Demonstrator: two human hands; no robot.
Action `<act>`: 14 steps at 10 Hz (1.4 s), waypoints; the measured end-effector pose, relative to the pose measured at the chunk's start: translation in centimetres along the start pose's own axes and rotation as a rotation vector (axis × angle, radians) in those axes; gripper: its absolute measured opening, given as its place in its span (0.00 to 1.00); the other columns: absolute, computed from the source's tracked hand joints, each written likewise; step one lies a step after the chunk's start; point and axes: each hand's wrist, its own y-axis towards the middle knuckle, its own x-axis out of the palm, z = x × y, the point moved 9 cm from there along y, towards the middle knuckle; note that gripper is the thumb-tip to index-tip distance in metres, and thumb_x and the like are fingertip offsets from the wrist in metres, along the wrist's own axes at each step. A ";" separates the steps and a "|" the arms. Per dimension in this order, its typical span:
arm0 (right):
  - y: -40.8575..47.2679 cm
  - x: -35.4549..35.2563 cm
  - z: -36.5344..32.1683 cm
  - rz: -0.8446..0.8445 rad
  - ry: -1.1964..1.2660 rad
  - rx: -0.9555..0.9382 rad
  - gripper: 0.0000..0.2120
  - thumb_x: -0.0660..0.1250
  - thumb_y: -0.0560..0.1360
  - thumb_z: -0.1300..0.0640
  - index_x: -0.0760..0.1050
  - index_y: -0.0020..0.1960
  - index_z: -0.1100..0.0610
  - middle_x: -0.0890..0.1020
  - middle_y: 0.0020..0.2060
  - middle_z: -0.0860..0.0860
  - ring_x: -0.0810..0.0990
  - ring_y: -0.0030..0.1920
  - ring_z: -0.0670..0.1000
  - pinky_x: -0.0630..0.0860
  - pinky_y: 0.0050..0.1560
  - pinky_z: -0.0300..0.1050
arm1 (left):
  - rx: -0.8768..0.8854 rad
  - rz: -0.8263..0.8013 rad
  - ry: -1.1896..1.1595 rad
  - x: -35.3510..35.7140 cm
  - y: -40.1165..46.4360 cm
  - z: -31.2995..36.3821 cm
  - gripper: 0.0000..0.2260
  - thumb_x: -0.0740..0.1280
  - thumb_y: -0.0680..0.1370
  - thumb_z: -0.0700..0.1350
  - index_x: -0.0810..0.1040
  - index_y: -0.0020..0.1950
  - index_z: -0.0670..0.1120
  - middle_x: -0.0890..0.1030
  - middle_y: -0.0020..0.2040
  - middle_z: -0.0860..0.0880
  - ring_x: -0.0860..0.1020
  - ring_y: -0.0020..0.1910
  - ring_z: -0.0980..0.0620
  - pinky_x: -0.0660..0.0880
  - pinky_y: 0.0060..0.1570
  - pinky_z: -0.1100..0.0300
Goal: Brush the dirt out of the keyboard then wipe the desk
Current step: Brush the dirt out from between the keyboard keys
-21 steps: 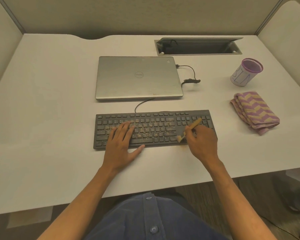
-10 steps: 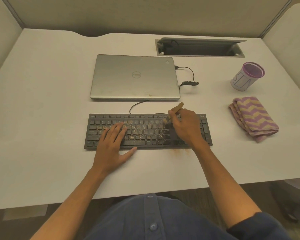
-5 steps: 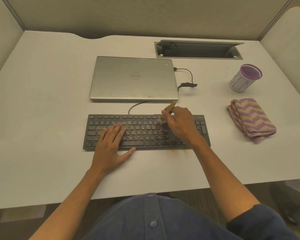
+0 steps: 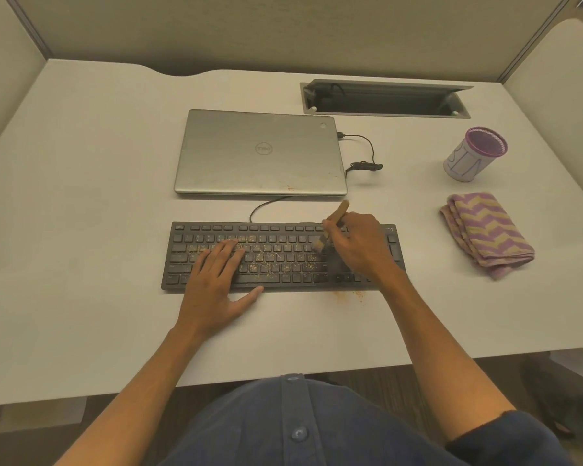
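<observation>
A person seated at a white desk (image 4: 81,230) works a small brush (image 4: 329,230) over a black keyboard (image 4: 276,257) that lies near the front middle of the desk. The right hand (image 4: 357,245) pinches the brush by its wooden handle, the handle tilting up toward the far right and the bristles resting on the keys right of centre. The left hand (image 4: 216,284) lies flat with fingers spread across the left half of the keyboard, its thumb reaching onto the desk just in front of the near edge.

Brown crumbs (image 4: 270,258) dot the middle keys, and a small scatter of the same dirt (image 4: 349,295) sits on the desk just in front of the keyboard's right half.

Beyond the keyboard rests a closed silver laptop (image 4: 260,153), a black cable (image 4: 362,153) plugged into its right side. On the right of the desk, well apart from the keyboard, lies a folded cloth (image 4: 485,232) with a purple and yellow zigzag pattern; farther back stands a white cup (image 4: 473,154) with a purple rim. An open cable tray (image 4: 384,100) is set into the far side of the desk.
</observation>
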 end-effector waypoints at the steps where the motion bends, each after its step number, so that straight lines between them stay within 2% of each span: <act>1: -0.1 -0.3 0.4 0.007 -0.022 0.031 0.18 0.60 0.81 0.48 0.82 0.47 0.59 0.83 0.37 0.52 0.79 0.37 0.52 0.70 0.39 0.45 | -0.004 -0.006 -0.001 0.0 0.0 0.0 0.35 0.61 0.77 0.66 0.72 0.74 0.42 0.70 0.76 0.44 0.67 0.75 0.44 0.59 0.76 0.45; 2: -0.3 0.2 0.4 -0.054 -0.041 0.033 0.18 0.60 0.81 0.47 0.82 0.47 0.58 0.81 0.35 0.52 0.77 0.35 0.51 0.67 0.36 0.44 | -0.005 -0.010 -0.003 0.0 0.0 0.0 0.35 0.61 0.77 0.67 0.71 0.74 0.42 0.70 0.76 0.44 0.67 0.75 0.44 0.59 0.76 0.45; 3: -0.2 -1.2 -0.2 0.041 -0.058 -0.003 0.18 0.60 0.81 0.48 0.82 0.44 0.58 0.80 0.33 0.51 0.74 0.32 0.48 0.62 0.35 0.43 | -0.006 -0.011 0.002 0.1 0.0 -0.1 0.35 0.61 0.77 0.67 0.72 0.74 0.42 0.70 0.76 0.44 0.67 0.75 0.44 0.59 0.76 0.45; 5: 0.0 -0.5 0.5 -0.015 -0.080 0.043 0.18 0.59 0.81 0.48 0.82 0.46 0.59 0.81 0.34 0.51 0.75 0.34 0.50 0.62 0.34 0.42 | -0.008 -0.013 0.002 0.1 0.0 -0.1 0.35 0.60 0.77 0.67 0.71 0.74 0.42 0.70 0.76 0.44 0.66 0.76 0.44 0.58 0.77 0.45; 6: 0.0 -1.3 0.5 0.082 -0.069 0.040 0.18 0.59 0.81 0.48 0.82 0.45 0.58 0.82 0.34 0.51 0.77 0.35 0.50 0.63 0.36 0.43 | -0.006 -0.008 -0.003 0.0 0.0 -0.1 0.35 0.60 0.77 0.67 0.72 0.74 0.42 0.70 0.75 0.44 0.67 0.75 0.44 0.59 0.77 0.45; 7: -0.2 -0.3 0.2 0.021 -0.092 0.015 0.19 0.59 0.81 0.48 0.82 0.45 0.58 0.83 0.36 0.51 0.79 0.38 0.53 0.69 0.39 0.46 | -0.004 -0.001 0.002 -0.1 0.0 0.0 0.35 0.60 0.77 0.67 0.72 0.74 0.42 0.71 0.75 0.44 0.67 0.75 0.44 0.59 0.76 0.45; 8: -0.2 0.2 -0.2 -0.001 -0.082 -0.002 0.18 0.60 0.80 0.47 0.82 0.44 0.58 0.81 0.34 0.49 0.78 0.36 0.51 0.70 0.39 0.45 | -0.006 0.001 0.000 -0.1 0.0 -0.1 0.35 0.60 0.77 0.67 0.72 0.74 0.42 0.71 0.75 0.44 0.67 0.75 0.44 0.59 0.76 0.45; 9: -0.1 -0.2 -0.4 0.061 -0.039 -0.002 0.18 0.60 0.81 0.47 0.83 0.46 0.57 0.83 0.36 0.51 0.79 0.37 0.51 0.70 0.39 0.45 | -0.004 0.000 0.001 -0.1 0.0 0.0 0.35 0.60 0.77 0.67 0.72 0.74 0.42 0.71 0.75 0.44 0.67 0.75 0.44 0.58 0.77 0.46; 10: -0.1 0.8 -0.6 -0.017 -0.011 0.000 0.17 0.60 0.81 0.48 0.83 0.46 0.57 0.83 0.37 0.51 0.77 0.37 0.49 0.67 0.39 0.44 | -0.005 0.003 -0.003 -0.1 0.0 0.0 0.35 0.61 0.77 0.66 0.72 0.74 0.42 0.70 0.75 0.44 0.67 0.75 0.44 0.58 0.77 0.46; 11: 0.2 0.6 -0.9 -0.015 -0.032 -0.020 0.17 0.60 0.81 0.48 0.82 0.46 0.56 0.81 0.35 0.49 0.77 0.37 0.50 0.64 0.36 0.42 | -0.007 0.003 -0.001 -0.1 0.0 0.0 0.35 0.61 0.77 0.66 0.72 0.74 0.42 0.70 0.75 0.44 0.67 0.75 0.45 0.59 0.77 0.46; 13: 0.6 0.7 -1.4 -0.038 -0.111 -0.048 0.18 0.60 0.80 0.47 0.82 0.44 0.57 0.83 0.35 0.51 0.79 0.38 0.52 0.69 0.38 0.44 | -0.003 0.008 -0.003 -0.2 -0.1 0.0 0.35 0.61 0.77 0.66 0.72 0.74 0.42 0.71 0.75 0.44 0.67 0.75 0.44 0.57 0.77 0.47; 14: 0.4 0.4 -1.7 0.010 -0.130 -0.064 0.19 0.59 0.80 0.47 0.82 0.43 0.57 0.84 0.36 0.51 0.80 0.38 0.52 0.72 0.39 0.46 | -0.001 0.006 -0.005 -0.2 0.0 0.0 0.35 0.61 0.77 0.66 0.72 0.74 0.42 0.71 0.75 0.44 0.67 0.75 0.45 0.57 0.77 0.48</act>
